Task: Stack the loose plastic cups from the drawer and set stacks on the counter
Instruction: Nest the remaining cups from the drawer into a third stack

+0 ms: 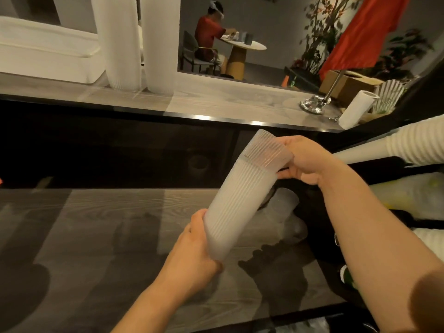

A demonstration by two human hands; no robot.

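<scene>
Spanning the upper frame, one bench carries two tall cup stacks at upper left. One tilted stack sits mid-frame: left hand grips its base, right hand clasps its top.

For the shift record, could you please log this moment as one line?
left hand: grips cup stack base | right hand: seats top cup | stack tilted, off counter | two stacks already there

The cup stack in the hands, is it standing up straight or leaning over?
Leaning. The cup stack slants, its upper end toward the right hand, its lower end in the left hand.
</scene>
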